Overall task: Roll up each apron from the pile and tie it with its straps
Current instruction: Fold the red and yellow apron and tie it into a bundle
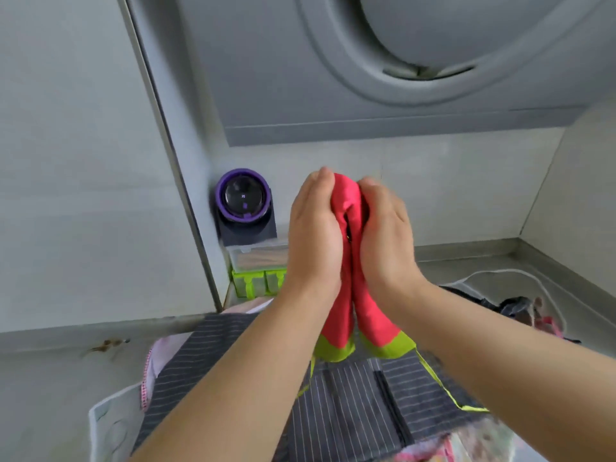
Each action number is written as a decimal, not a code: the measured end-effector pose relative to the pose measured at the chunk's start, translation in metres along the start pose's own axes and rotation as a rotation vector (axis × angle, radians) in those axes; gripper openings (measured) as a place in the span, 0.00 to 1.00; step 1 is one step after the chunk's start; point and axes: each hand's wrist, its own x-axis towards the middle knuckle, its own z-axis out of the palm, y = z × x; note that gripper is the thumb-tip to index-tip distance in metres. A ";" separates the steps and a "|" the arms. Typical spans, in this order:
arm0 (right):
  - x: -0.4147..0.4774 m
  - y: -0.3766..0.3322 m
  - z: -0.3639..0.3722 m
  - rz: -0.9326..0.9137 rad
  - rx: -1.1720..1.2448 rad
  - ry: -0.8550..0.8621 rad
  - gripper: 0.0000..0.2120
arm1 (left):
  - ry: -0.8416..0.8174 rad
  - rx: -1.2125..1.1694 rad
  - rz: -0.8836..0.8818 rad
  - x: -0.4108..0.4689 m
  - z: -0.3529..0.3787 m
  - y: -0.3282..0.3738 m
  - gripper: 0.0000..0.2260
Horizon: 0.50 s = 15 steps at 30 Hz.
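I see a round purple gadget on a clear box, stacked over green tubs. A white cable lies on the steel table.

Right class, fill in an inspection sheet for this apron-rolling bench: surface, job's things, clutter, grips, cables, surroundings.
Surface: grey counter, brown stain near its back edge.
Job's things: red apron with lime hem, bunched and held up; lime strap dangling untied; striped apron on top of the pile below.
Clutter: purple-ringed device, green box, dark cloth bundle.
Grips: left hand and right hand both curl round the red apron.
Cables: white cable on the counter, right side.
Surroundings: grey appliance with round door above; pale wall.
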 end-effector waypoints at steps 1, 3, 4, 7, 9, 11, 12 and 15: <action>0.004 -0.007 0.003 -0.019 0.021 -0.030 0.17 | -0.014 -0.075 -0.033 0.000 0.006 0.011 0.15; 0.014 -0.018 0.007 -0.007 0.101 -0.170 0.12 | -0.067 -0.146 -0.114 0.002 0.013 0.033 0.15; 0.018 -0.023 0.008 0.020 0.146 -0.262 0.09 | -0.099 -0.164 -0.152 0.004 0.013 0.044 0.15; 0.032 -0.042 0.001 0.045 0.098 -0.507 0.10 | -0.203 -0.165 -0.192 0.006 0.011 0.074 0.25; 0.038 -0.053 -0.008 0.006 -0.022 -0.636 0.09 | -0.212 -0.141 -0.199 0.008 0.010 0.087 0.27; 0.043 -0.062 -0.016 -0.011 -0.140 -0.727 0.13 | -0.207 -0.114 -0.188 0.010 0.011 0.098 0.26; 0.046 -0.066 -0.018 -0.018 -0.186 -0.756 0.16 | -0.212 -0.101 -0.164 0.011 0.012 0.104 0.25; 0.052 -0.076 -0.022 -0.024 -0.209 -0.830 0.12 | -0.231 -0.122 -0.132 0.012 0.017 0.117 0.22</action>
